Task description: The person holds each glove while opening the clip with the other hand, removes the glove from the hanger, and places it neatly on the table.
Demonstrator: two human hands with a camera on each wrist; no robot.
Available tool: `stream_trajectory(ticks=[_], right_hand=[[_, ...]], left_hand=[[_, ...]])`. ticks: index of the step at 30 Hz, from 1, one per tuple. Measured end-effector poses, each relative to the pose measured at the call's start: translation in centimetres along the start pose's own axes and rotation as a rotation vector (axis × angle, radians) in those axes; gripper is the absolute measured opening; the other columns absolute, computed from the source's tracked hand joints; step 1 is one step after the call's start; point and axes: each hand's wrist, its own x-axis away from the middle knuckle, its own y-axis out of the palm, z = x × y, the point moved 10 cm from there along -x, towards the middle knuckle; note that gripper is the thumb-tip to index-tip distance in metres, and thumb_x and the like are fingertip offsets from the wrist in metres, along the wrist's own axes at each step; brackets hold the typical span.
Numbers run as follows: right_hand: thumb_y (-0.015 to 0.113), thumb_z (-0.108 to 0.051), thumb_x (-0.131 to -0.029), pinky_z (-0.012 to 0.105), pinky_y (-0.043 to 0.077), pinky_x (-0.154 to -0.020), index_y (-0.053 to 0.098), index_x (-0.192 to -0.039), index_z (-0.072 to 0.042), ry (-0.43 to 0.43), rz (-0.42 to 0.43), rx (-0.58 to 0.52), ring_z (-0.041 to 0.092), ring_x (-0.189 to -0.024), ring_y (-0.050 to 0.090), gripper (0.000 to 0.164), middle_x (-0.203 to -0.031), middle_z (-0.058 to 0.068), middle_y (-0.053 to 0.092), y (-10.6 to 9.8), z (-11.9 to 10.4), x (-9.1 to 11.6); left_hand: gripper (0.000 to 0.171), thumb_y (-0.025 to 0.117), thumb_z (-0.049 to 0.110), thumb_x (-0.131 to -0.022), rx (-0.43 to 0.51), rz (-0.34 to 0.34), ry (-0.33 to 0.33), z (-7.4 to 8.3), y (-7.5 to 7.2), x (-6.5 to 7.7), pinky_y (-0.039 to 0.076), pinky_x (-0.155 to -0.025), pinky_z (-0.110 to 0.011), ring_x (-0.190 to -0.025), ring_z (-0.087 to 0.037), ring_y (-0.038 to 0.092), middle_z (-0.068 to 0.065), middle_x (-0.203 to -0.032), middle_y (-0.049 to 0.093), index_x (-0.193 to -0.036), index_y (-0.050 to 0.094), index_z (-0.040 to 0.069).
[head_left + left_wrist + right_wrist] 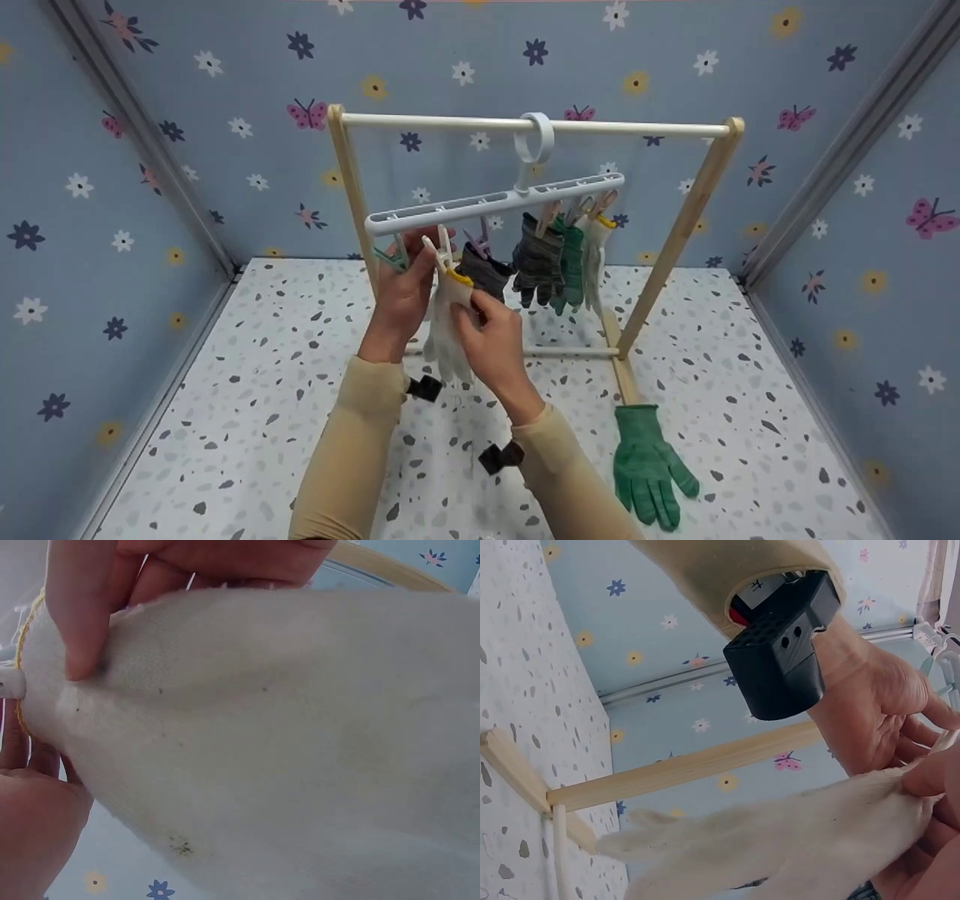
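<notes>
A white glove (448,322) with a yellow-edged cuff hangs fingers down from a white clothespin (444,251). My left hand (401,296) holds this clothespin, thumb on its near side and fingers partly hidden behind. My right hand (495,341) pinches the glove just below the cuff. In the left wrist view, the right thumb (82,622) presses on the white cloth, and the left hand (37,825) is below the cuff. The grey-white hanger (495,202) tilts above both hands, and a green clothespin (394,256) dangles beside the left hand.
The hanger's ring hooks over the rod (442,122) of a wooden rack. Also clipped on it are dark grey gloves (538,259), a green glove (571,259) and another white glove (595,259). A loose green glove (651,469) lies on the speckled tabletop (247,420), front right.
</notes>
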Motion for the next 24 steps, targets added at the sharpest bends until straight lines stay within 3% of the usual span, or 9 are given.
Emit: stream_trajectory(ticks=[4, 10, 18, 24], right_hand=[[0.065, -0.012, -0.096, 0.027, 0.036, -0.052, 0.069, -0.091, -0.007, 0.006, -0.002, 0.005, 0.010, -0.055, 0.042, 0.008, -0.064, -0.005, 0.046, -0.02, -0.02, -0.01], [0.064, -0.013, -0.097, 0.026, 0.035, -0.051, 0.068, -0.090, -0.008, 0.002, -0.010, -0.004, 0.009, -0.053, 0.041, 0.009, -0.062, -0.006, 0.045, 0.09, -0.11, 0.12], [0.063, -0.014, -0.098, 0.026, 0.038, -0.051, 0.072, -0.100, -0.008, 0.009, -0.010, -0.018, 0.009, -0.054, 0.045, 0.011, -0.065, -0.004, 0.052, 0.03, -0.06, 0.34], [0.064, -0.011, -0.096, 0.026, 0.034, -0.050, 0.067, -0.086, -0.008, 0.011, -0.009, -0.008, 0.009, -0.052, 0.039, 0.011, -0.060, -0.006, 0.043, 0.04, -0.01, 0.59]], left_hand=[[0.040, 0.075, 0.028, -0.089, 0.010, -0.011, -0.011, 0.09, 0.20, -0.13, 0.043, -0.100, -0.036, -0.104, -0.024, 0.060, -0.011, -0.112, 0.067, -0.122, 0.064, 0.008], [0.037, 0.073, 0.027, -0.091, 0.031, -0.050, -0.019, 0.12, 0.62, -0.16, 0.046, -0.097, -0.038, -0.099, -0.024, 0.063, -0.013, -0.113, 0.068, -0.122, 0.065, 0.007], [0.031, 0.072, 0.025, -0.092, 0.066, -0.009, -0.018, 0.05, 0.64, 0.00, 0.048, -0.093, -0.035, -0.098, -0.024, 0.063, -0.012, -0.108, 0.068, -0.116, 0.069, 0.006], [0.030, 0.073, 0.027, -0.091, 0.063, 0.034, -0.028, 0.00, 0.75, 0.12, 0.049, -0.092, -0.034, -0.097, -0.022, 0.064, -0.010, -0.105, 0.069, -0.113, 0.068, 0.008]])
